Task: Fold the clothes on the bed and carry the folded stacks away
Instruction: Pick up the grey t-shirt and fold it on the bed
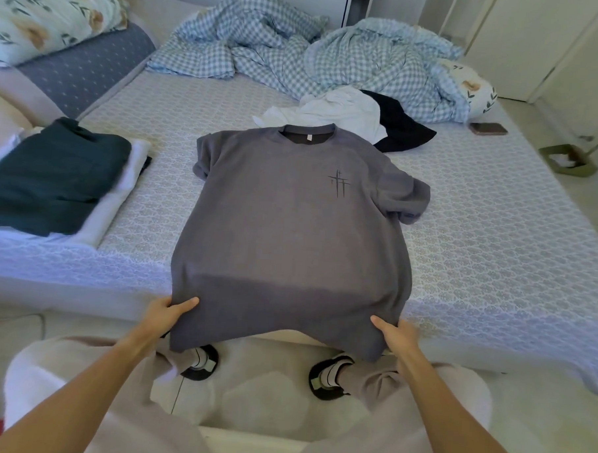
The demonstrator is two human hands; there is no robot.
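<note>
A grey T-shirt with a small black cross print lies face up on the bed, its hem hanging over the near edge. My left hand pinches the hem's left corner, thumb on top. My right hand pinches the right corner the same way. Behind the collar lie a crumpled white garment and a black garment. At the left sits a folded stack, a dark green piece on top of white ones.
A rumpled blue checked duvet fills the far part of the bed. A phone lies near the right edge. Floral pillows are at the far left. A green dustpan stands on the floor at the right. My feet are below the hem.
</note>
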